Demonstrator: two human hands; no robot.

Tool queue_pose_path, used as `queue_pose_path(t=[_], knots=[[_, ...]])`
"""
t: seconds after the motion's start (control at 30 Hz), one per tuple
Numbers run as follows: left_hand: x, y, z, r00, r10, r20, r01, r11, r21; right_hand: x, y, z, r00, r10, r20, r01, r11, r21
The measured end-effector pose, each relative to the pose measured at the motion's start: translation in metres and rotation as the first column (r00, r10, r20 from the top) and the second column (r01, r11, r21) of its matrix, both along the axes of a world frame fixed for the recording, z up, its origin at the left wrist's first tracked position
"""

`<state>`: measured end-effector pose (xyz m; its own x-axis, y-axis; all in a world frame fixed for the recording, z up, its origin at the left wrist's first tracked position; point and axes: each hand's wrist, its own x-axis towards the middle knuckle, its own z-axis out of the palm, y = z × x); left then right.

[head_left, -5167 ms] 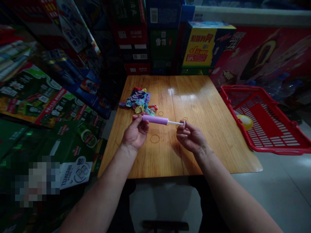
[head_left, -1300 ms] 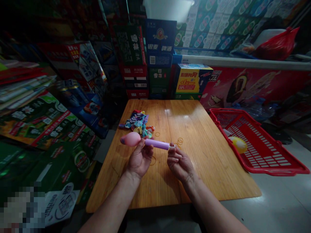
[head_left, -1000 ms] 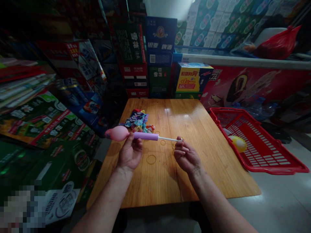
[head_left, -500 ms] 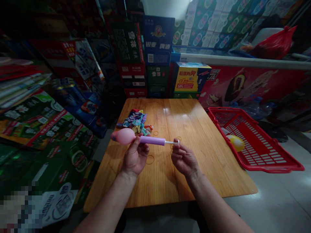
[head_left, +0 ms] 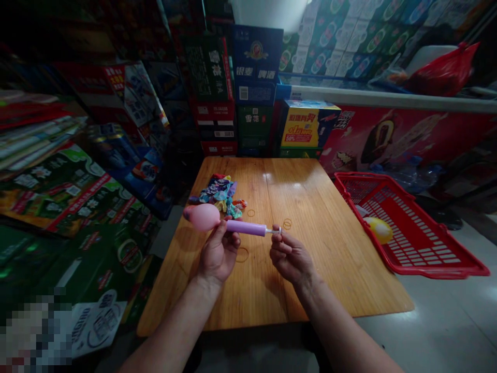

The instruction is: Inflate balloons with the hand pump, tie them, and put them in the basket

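A purple balloon pump [head_left: 247, 228] lies level above the wooden table [head_left: 310, 274]. On its left end sits a partly inflated pink balloon [head_left: 205, 216] with a darker tip. My left hand [head_left: 219, 251] is closed around the pump's nozzle end and the balloon's neck. My right hand [head_left: 290, 256] is closed on the small white handle at the other end, and only a short length of the rod shows. Behind the balloon lies a pile of colourful uninflated balloons [head_left: 219, 192]. Several rubber bands [head_left: 287, 224] lie flat on the table.
A red plastic basket [head_left: 417, 243] stands to the right of the table, with a yellow balloon [head_left: 378, 230] in it. Stacked beer cartons [head_left: 254, 67] rise behind the table, and more cartons [head_left: 66, 181] crowd the left side. A red bag [head_left: 446, 72] rests on the freezer.
My right hand has moved left, pushing the pump's rod further into the barrel. The pink balloon looks slightly fuller. The whole view has shifted a little.
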<state>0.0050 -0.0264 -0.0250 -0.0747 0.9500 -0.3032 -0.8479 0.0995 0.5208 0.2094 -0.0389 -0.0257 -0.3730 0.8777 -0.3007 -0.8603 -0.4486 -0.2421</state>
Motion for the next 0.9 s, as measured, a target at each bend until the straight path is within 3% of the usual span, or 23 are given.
queue_pose_path(t=[0.17, 0.37, 0.5, 0.63, 0.8, 0.9], knots=[[-0.008, -0.002, 0.005, 0.993, 0.115, -0.004, -0.115, 0.993, 0.03, 0.003, 0.004, -0.003, 0.998, -0.044, -0.033, 0.045, 0.998, 0.045], [0.017, -0.016, -0.008, 0.999, 0.031, -0.032, -0.031, 0.999, -0.012, -0.021, -0.003, -0.018, 0.999, 0.009, -0.05, -0.011, 0.999, -0.04], [0.006, -0.003, 0.0, 1.0, 0.017, 0.005, -0.017, 0.999, -0.041, -0.003, 0.004, -0.01, 0.999, 0.007, -0.054, -0.01, 0.999, -0.043], [-0.003, 0.004, 0.005, 0.994, 0.11, 0.01, -0.11, 0.994, -0.018, 0.008, 0.006, -0.006, 0.998, -0.053, -0.043, 0.054, 0.998, 0.021], [0.017, -0.01, -0.009, 0.997, 0.068, -0.024, -0.07, 0.994, -0.089, -0.018, -0.005, -0.018, 0.999, -0.033, -0.01, 0.033, 0.999, 0.021], [0.021, -0.011, -0.013, 0.999, 0.029, -0.038, -0.031, 0.999, -0.034, -0.024, -0.007, -0.019, 1.0, 0.002, -0.01, -0.002, 1.0, -0.022]])
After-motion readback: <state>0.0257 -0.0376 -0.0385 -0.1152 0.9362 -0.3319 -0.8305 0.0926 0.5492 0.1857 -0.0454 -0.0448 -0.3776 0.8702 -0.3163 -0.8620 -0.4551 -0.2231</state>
